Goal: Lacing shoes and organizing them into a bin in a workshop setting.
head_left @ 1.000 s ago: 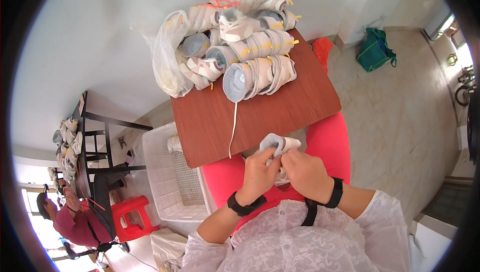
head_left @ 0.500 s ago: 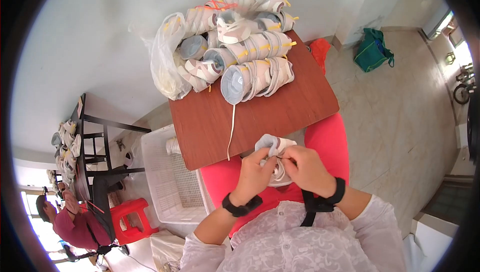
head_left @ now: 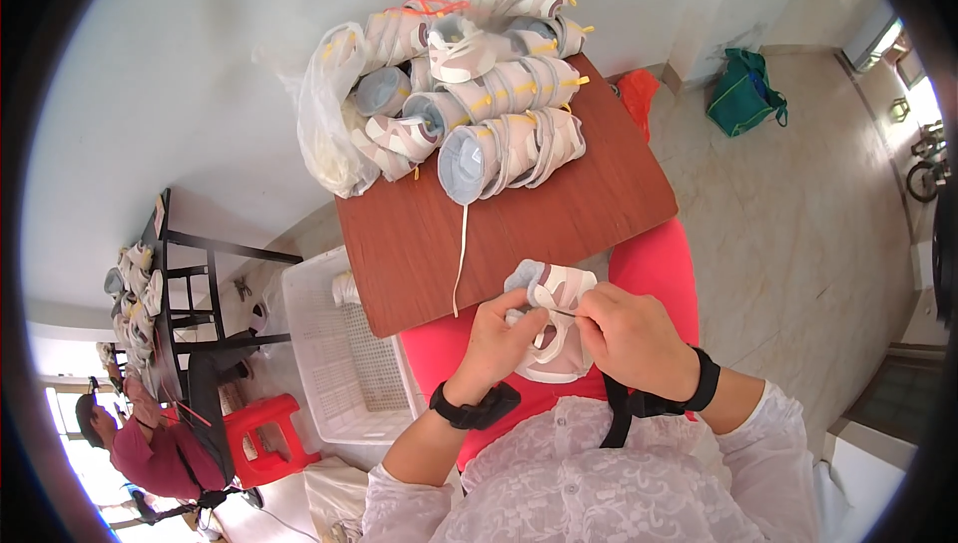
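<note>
In front of my lap is a shoe upper (head_left: 561,355) in white, beige and dull pink, with a grey lining showing at its collar. My left hand (head_left: 496,340) pinches its left edge, fingers closed near the lace holes. A short pale lace end (head_left: 540,339) pokes out beside my left thumb. Closed at the upper's right side, my right hand (head_left: 639,335) grips a thin dark rod-like tool (head_left: 565,313), which lies across the upper toward my left fingertips. The tool's tip is too small to make out.
A brown table (head_left: 509,244) ahead bears nested rows of similar uppers (head_left: 514,154), a plastic bag (head_left: 329,134) and a dangling lace (head_left: 462,264). A white crate (head_left: 319,363) stands left. Further left are a red stool (head_left: 264,433) and a seated person (head_left: 160,453). A green bag (head_left: 743,94) lies right.
The upper has turned and opened out, showing more of its face. My right hand has shifted right, and the thin dark tool now shows between my hands.
</note>
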### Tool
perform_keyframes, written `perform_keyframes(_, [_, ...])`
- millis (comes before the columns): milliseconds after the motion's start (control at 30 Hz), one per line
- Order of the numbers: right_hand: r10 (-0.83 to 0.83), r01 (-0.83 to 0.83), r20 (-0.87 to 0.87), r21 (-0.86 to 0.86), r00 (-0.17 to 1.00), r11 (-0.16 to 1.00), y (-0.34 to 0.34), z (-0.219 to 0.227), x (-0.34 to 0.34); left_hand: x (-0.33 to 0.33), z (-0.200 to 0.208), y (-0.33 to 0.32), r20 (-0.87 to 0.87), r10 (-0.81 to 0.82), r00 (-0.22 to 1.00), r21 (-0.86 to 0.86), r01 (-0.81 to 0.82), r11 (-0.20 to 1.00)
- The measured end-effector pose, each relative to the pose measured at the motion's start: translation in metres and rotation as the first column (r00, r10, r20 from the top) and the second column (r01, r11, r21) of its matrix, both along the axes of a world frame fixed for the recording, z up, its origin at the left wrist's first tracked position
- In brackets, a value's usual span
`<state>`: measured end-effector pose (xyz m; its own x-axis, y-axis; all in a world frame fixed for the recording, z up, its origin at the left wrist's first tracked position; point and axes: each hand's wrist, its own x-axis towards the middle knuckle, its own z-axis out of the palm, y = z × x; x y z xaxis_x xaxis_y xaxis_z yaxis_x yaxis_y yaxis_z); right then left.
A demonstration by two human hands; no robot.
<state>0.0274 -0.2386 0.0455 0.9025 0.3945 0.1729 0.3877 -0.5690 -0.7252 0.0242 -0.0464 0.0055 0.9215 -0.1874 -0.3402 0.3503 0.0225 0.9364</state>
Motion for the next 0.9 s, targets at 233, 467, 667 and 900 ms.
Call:
perform_keyframes(233, [0.023,-0.021,0.031,-0.057,0.999,0.998,0.0,0.002,0.002,0.001,-0.001,0.002,0.005,-0.032,0.999,0.011,0.032,0.999])
perform_keyframes(467, [0.164,-0.132,0.078,-0.313,0.983,0.94,0.007,0.003,-0.003,-0.006,0.001,-0.009,0.151,-0.026,0.988,0.215,-0.007,0.977])
perform_keyframes(667, [0.085,-0.077,0.06,-0.125,0.995,0.989,0.008,-0.022,0.001,-0.005,-0.004,-0.013,0.348,-0.058,0.936,0.316,-0.059,0.947])
perform_keyframes(900, [-0.02,0.018,-0.016,-0.115,1.0,0.993,0.02,-0.036,-0.016,-0.015,-0.021,-0.013,0.179,0.027,0.983,0.246,-0.072,0.967])
